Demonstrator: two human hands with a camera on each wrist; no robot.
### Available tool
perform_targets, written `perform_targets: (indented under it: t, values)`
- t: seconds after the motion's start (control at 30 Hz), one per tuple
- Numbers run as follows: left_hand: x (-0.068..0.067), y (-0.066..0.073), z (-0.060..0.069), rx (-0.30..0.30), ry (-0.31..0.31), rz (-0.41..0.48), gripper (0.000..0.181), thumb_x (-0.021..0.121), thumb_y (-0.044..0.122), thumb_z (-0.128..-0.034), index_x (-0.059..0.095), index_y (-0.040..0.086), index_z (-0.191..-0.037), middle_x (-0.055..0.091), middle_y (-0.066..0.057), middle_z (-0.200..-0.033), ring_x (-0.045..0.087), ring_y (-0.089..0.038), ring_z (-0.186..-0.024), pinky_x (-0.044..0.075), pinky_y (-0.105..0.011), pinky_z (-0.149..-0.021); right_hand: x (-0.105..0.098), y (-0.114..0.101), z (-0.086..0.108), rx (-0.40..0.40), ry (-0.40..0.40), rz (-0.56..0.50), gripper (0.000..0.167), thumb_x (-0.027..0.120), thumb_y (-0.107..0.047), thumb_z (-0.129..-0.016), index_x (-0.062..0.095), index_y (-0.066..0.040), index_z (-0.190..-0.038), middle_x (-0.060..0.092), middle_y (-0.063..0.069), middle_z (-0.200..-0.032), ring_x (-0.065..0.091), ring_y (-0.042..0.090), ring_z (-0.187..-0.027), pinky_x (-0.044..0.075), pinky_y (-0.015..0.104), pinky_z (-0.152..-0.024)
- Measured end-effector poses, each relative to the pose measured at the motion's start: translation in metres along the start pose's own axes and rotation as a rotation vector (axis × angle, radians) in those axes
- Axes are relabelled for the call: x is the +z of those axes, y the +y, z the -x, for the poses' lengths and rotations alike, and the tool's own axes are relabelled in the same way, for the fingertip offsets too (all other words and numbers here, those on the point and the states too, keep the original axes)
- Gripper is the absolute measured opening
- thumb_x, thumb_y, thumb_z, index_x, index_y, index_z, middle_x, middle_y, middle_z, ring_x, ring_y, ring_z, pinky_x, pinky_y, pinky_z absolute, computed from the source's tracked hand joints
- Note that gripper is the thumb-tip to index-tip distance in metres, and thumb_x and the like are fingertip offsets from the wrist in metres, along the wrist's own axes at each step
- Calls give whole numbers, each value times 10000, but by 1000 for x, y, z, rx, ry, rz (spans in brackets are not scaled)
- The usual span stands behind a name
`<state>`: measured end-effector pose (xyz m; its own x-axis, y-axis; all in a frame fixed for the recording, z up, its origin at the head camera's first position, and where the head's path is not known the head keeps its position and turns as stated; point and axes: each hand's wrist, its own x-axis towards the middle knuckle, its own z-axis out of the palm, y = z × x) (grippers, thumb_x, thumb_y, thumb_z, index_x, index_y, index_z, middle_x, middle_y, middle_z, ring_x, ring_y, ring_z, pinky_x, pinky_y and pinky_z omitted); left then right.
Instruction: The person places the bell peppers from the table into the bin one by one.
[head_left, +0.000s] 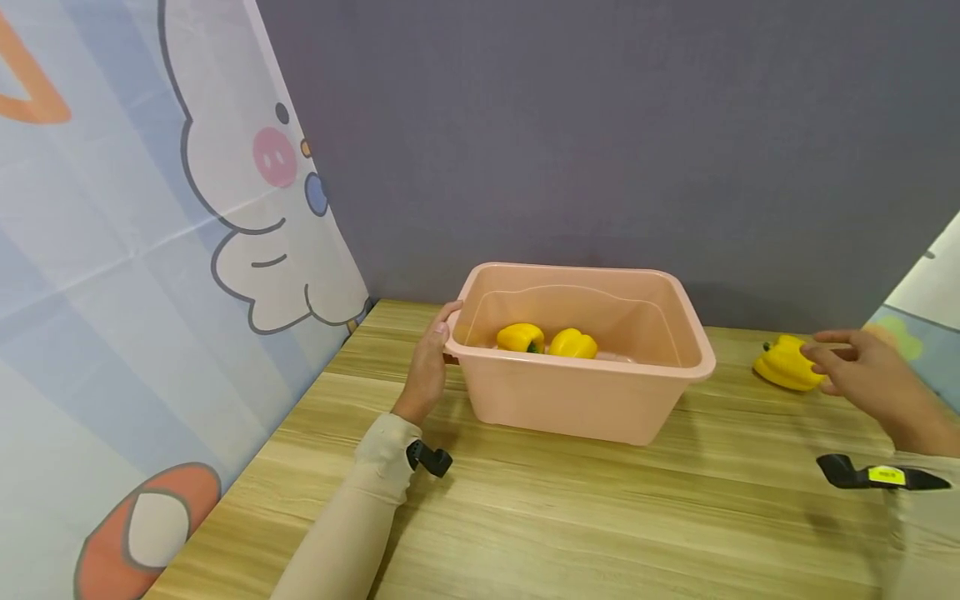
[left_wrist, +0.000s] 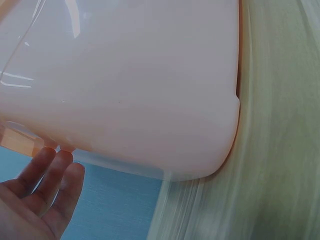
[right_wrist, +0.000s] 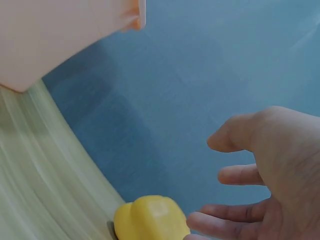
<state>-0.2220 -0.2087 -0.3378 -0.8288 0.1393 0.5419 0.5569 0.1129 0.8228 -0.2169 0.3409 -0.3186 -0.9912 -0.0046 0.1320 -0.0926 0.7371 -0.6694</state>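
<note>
A pink plastic bin (head_left: 562, 400) stands on the wooden table. Inside it lie two yellow bell peppers, one on the left (head_left: 517, 337) and one on the right (head_left: 573, 342). My left hand (head_left: 426, 371) holds the bin's left rim; in the left wrist view its fingers (left_wrist: 62, 180) reach up under that rim. To the right of the bin, a third yellow bell pepper (head_left: 786, 363) lies on its side on the table. My right hand (head_left: 862, 375) is beside this pepper, fingers spread and loosely bent; in the right wrist view a fingertip comes close to the pepper (right_wrist: 152, 220), and contact cannot be told.
A dark grey panel (head_left: 600, 133) rises behind the table (head_left: 540, 517). On the left hangs a cloth with cartoon prints (head_left: 150, 250), and another printed cloth (head_left: 930, 308) borders the right side. Both wrists wear black straps over light sleeves.
</note>
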Motion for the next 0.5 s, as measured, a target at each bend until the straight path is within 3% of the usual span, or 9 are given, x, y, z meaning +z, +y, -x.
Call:
perform_targets:
  t: [0.07, 0.1, 0.2, 0.3, 0.5]
  values:
    - [0, -10, -1, -3, 19, -11, 505, 210, 263, -1085, 414, 63, -1502, 521, -291, -1307, 571, -257, -937, 507, -346, -729, 1, 5, -2, -1, 10, 0, 729, 371, -368, -1076, 171, 209, -1473, 348, 497, -1344, 568, 546, -1009, 560, 315, -618]
    - [0, -11, -2, -7, 22, -10, 504, 212, 266, -1085, 417, 71, -1502, 524, -288, -1303, 571, -256, -936, 506, -353, -729, 1, 7, -3, 1, 13, 1, 730, 376, -360, -1075, 161, 215, -1471, 343, 508, -1338, 570, 570, -1009, 562, 326, -614]
    - [0, -12, -2, 4, 21, -9, 507, 214, 266, -1083, 418, 60, -1498, 527, -298, -1285, 573, -251, -930, 510, -336, -720, 0, 14, -6, 19, 26, 13, 757, 412, -358, -1066, 138, 219, -1471, 325, 548, -1308, 619, 574, -924, 559, 422, -619]
    - [0, 5, 1, -1, -4, -4, 503, 201, 191, -1077, 384, -23, -1494, 492, -357, -1300, 565, -275, -941, 512, -332, -730, 0, 20, -7, 31, 35, 26, 789, 442, -364, -1057, 113, 219, -1474, 320, 561, -1293, 626, 566, -893, 555, 478, -625]
    - [0, 8, 1, -3, -15, -35, 510, 183, 193, -1079, 373, -31, -1496, 485, -341, -1334, 567, -290, -966, 516, -329, -738, 1, 27, -7, 60, 10, 27, 848, 474, -378, -1047, 29, 189, -1495, 249, 571, -1322, 579, 614, -962, 487, 641, -736]
